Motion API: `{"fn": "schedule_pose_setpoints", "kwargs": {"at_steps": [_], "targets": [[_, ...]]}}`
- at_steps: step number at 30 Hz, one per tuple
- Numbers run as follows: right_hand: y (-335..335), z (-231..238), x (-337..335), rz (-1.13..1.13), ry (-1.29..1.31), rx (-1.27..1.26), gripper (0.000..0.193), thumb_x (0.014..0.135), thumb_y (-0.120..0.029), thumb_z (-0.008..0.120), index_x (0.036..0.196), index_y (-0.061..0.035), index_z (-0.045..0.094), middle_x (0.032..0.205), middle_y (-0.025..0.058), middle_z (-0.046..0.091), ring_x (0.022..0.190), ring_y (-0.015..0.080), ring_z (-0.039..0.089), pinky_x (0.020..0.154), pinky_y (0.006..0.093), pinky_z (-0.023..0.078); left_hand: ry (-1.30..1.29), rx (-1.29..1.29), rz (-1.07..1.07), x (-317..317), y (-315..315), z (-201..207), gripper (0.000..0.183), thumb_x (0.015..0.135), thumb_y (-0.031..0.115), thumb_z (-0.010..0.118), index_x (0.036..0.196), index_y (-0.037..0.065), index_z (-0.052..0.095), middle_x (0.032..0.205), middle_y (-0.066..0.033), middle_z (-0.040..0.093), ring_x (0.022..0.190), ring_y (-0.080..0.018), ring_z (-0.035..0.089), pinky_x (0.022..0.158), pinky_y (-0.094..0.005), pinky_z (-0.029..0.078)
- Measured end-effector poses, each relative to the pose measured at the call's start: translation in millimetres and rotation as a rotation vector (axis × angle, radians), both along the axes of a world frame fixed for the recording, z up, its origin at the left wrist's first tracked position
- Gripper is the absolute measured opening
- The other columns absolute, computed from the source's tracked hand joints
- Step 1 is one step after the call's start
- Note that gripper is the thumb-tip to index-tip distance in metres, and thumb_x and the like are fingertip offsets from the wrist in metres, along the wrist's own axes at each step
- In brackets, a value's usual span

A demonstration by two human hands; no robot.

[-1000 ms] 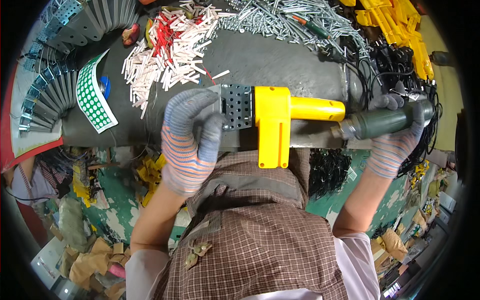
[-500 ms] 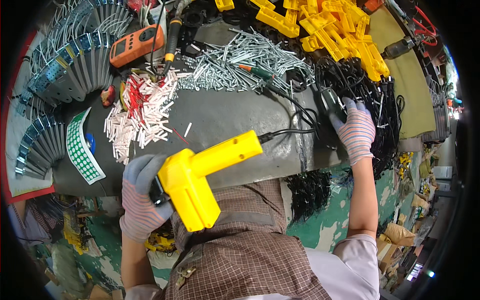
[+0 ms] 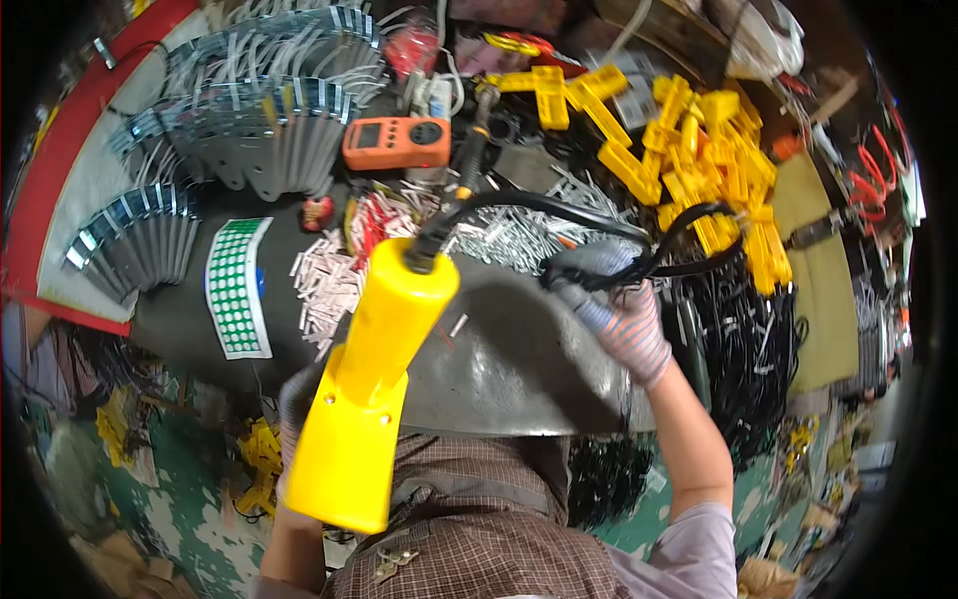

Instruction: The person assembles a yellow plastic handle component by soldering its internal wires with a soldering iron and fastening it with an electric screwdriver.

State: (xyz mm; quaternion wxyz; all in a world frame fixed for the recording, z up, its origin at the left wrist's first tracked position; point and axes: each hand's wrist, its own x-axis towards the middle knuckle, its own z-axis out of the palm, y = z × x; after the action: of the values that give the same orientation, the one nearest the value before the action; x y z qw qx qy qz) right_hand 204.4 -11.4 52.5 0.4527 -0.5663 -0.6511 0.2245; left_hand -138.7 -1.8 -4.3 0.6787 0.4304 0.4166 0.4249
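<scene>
Yellow tool housing [image 3: 369, 399] is up off the bench [image 3: 489, 394], near the camera, in front of the near edge, left of centre. Handle end now points up and away; half a second ago it points right, toward the cable pile [image 3: 743, 369]. Black cord [image 3: 589, 210] leaves the handle end, arcs right over the steel screws [image 3: 504, 240] and loops by the right hand.

Right hand [image 3: 624, 314]: over the bench now, off the cable pile where it is in the previous frame. Fingers curled, gripping the cord. Forearm comes up from lower right, leaning inward to the glove.

Left hand [image 3: 295, 399]: mostly behind the housing, only a strip of glove showing. Fingers hidden, cannot tell how they close. Left forearm rises from the lower edge, close to upright.

Orange meter [image 3: 397, 144] sits beyond the white tubes [image 3: 324, 295].
</scene>
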Motion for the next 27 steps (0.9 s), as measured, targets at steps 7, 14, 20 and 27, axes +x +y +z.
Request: {"fn": "schedule_pose_setpoints", "kwargs": {"at_steps": [7,14,20,27], "targets": [[134.0,33.0,-94.9,0.041,0.335,0.046,0.018,0.089,-0.015,0.063,0.103,-0.0041,0.064,0.09,0.0146,0.066,0.082,0.0258,0.064,0.077,0.0334,0.051,-0.287,-0.185,-0.05,8.2,-39.1,-18.9,0.044,0.092,0.021,0.064,0.131,0.006,0.05,0.122,-0.0088,0.058,0.108,-0.019,0.058,0.096,-0.0327,0.045],[232.2,33.2,-55.2,-0.399,-0.594,-0.141,0.046,0.083,-0.043,0.066,0.1,-0.0004,0.065,0.091,0.025,0.066,0.089,0.0412,0.062,0.076,0.0433,0.05,0.285,0.265,-0.105,16.6,-17.6,-6.8,0.047,0.096,0.033,0.057,0.129,0.0,0.05,0.116,-0.0162,0.061,0.107,-0.0281,0.06,0.092,-0.0367,0.045],[255.0,15.6,-36.0,-0.373,-0.637,-0.168,0.05,0.083,-0.051,0.062,0.101,-0.0046,0.066,0.093,0.021,0.068,0.091,0.0385,0.064,0.08,0.0442,0.052,0.866,0.588,-0.012,6.5,-12.8,-2.3,0.035,0.089,0.028,0.064,0.113,0.002,0.059,0.085,-0.0195,0.065,0.076,-0.0401,0.062,0.067,-0.0455,0.049],[239.0,27.5,-52.3,-0.384,-0.735,-0.164,0.045,0.085,-0.049,0.061,0.103,-0.008,0.067,0.095,0.0171,0.069,0.091,0.0376,0.065,0.082,0.0446,0.051,1.043,0.821,0.191,-21.7,-9.2,25.2,0.013,0.081,0.009,0.068,0.093,0.007,0.064,0.088,-0.0125,0.062,0.079,-0.0323,0.059,0.072,-0.0398,0.048]]}}
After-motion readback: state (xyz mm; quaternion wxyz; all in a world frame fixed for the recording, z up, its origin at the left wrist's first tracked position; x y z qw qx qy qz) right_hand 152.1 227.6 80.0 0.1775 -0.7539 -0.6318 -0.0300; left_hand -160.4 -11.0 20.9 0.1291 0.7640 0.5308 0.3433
